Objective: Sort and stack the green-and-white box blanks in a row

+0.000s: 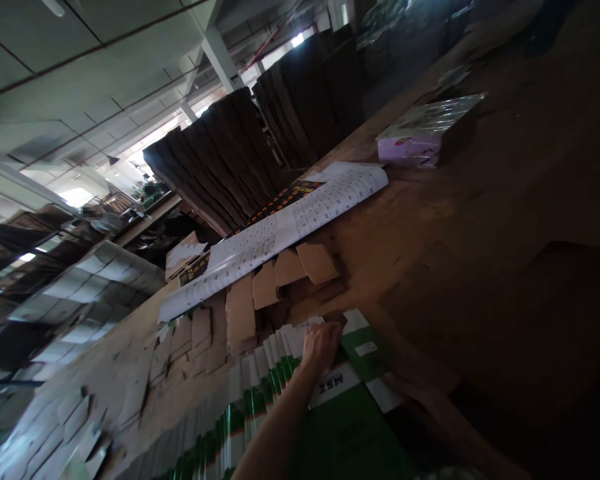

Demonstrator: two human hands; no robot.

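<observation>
A green and white printed carton (345, 420) with black lettering lies tilted in front of me. At its upper end, my left hand (323, 343) is closed, fingers curled over the edge beside a green and white flap (366, 350) with a small white label. My right hand (405, 390) is dim and blurred; it meets the lower right of this flap, its thumb side against the white part and its other fingers hidden. Left of the carton, partly behind my left forearm, runs a row of flat green and white cartons (240, 400) standing packed on edge.
Brown cardboard pieces (275, 277) lie on the brown table (430, 233) beyond the cartons. A curled printed white sheet (275, 237) stretches along the far edge. A plastic-wrapped purple pack (410, 150) sits farther right. Tall dark stacks (220, 153) stand behind.
</observation>
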